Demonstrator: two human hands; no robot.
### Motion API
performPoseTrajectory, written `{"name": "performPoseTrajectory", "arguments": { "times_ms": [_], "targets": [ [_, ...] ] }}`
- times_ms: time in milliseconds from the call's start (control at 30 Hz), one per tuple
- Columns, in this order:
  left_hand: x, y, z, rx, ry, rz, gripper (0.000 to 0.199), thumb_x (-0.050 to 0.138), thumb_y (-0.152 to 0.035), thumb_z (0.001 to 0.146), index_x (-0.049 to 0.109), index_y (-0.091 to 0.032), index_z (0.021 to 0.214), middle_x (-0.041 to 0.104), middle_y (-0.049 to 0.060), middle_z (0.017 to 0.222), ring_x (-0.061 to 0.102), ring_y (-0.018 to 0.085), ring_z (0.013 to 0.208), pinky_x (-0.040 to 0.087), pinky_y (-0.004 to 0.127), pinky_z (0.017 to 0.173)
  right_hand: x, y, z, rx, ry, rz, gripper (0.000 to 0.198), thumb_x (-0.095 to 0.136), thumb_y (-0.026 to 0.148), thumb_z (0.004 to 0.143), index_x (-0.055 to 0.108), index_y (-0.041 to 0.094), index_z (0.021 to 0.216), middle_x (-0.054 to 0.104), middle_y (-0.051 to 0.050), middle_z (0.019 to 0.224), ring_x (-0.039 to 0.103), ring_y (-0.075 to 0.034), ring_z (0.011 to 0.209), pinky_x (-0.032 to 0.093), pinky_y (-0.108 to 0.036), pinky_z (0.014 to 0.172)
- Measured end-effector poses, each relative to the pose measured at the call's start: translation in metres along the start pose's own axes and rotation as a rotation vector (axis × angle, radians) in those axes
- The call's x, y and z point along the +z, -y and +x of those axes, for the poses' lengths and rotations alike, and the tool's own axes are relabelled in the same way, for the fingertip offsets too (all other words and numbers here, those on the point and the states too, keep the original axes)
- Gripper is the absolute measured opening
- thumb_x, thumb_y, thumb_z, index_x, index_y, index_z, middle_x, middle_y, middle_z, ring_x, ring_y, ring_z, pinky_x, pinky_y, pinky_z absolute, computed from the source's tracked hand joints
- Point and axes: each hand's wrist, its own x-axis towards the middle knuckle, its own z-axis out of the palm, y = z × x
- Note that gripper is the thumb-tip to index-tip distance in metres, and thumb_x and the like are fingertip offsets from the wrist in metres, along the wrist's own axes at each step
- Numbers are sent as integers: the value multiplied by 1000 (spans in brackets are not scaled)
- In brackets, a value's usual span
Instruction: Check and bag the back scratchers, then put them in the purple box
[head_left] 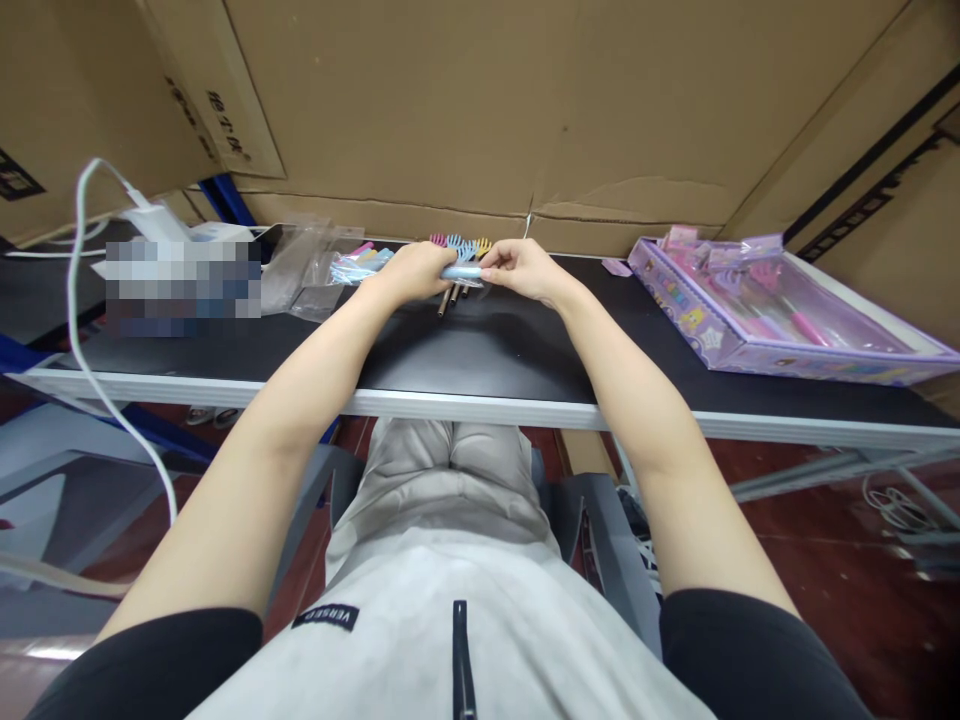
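Observation:
Over the black tabletop, both hands meet at a light blue pen-like stick (463,272) that seems to be in clear plastic. My left hand (420,274) is closed around its left part. The thumb and fingertips of my right hand (529,270) pinch its right end. Just behind and below lie several small hand-shaped back scratchers (466,246) with pink, blue and yellow heads, their metal rods (444,302) pointing toward me. Left of my left hand is a bunch of colourful wrapped sticks (360,264), partly hidden by that hand.
Clear plastic bags (300,275) lie at the left, near a blurred-out item (184,285) and a white cable (79,300). A purple display box (750,345) holding pink wrapped items stands right. Cardboard (465,110) walls the back. The table's metal edge (480,403) runs before me.

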Motion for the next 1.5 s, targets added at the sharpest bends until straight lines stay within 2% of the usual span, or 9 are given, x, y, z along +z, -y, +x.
{"name": "performPoseTrajectory", "arguments": {
  "times_ms": [200,533,667,767,867,1000,1167,1300,1500],
  "targets": [
    [7,5,3,58,-10,20,24,62,-23,92,78,-17,109,80,17,107,73,38,115,52,42,100,1,-3,0,-1,15,-41,50,106,45,63,67,18,77,66,1,70,56,-12,70,48,-24,66],
    [36,4,15,288,-320,17,28,51,-17,103,78,-23,111,73,16,121,64,36,124,47,56,109,9,10,-7,40,173,-92,33,95,27,77,66,14,70,61,2,59,51,-8,57,37,-21,55],
    [35,-5,18,269,-347,33,33,45,-20,109,75,-23,123,71,18,131,63,35,126,50,53,105,-7,20,-13,79,228,-75,37,97,31,79,65,13,72,55,3,56,46,-6,53,32,-20,51],
    [34,-9,20,339,-363,11,37,42,-20,112,71,-22,134,69,18,135,64,32,126,54,46,101,-29,20,-16,108,164,-18,41,97,37,80,64,14,74,51,5,56,41,-5,52,29,-19,49],
    [37,-13,22,435,-357,-5,40,41,-19,112,68,-21,143,67,18,140,64,29,128,55,42,102,-50,8,-15,151,-8,-51,39,91,41,88,64,15,78,51,4,59,40,-6,53,34,-20,50],
    [46,-22,24,540,-285,-3,42,45,-16,111,68,-18,146,66,20,144,63,30,133,55,43,106,-65,-17,-10,265,-183,-430,22,84,30,91,70,15,84,64,-4,71,62,-17,72,57,-31,74],
    [56,-36,25,558,-195,-56,41,52,-18,108,69,-18,146,65,21,145,64,32,131,55,44,107,-65,-32,-9,409,-140,-798,5,75,16,94,78,13,91,77,-13,94,75,-29,106,58,-39,105],
    [63,-38,28,550,-147,-150,37,55,-18,106,74,-18,138,69,19,136,67,31,128,55,42,107,-63,-32,-12,461,-58,-822,13,71,18,98,81,10,94,79,-14,93,77,-28,102,59,-37,101],
    [73,-28,34,500,-151,-378,36,61,-20,100,74,-14,134,71,17,129,71,29,121,56,42,107,-58,-30,-15,506,4,-780,16,68,18,100,79,11,92,76,-10,80,74,-20,74,63,-33,81]
  ]
}}
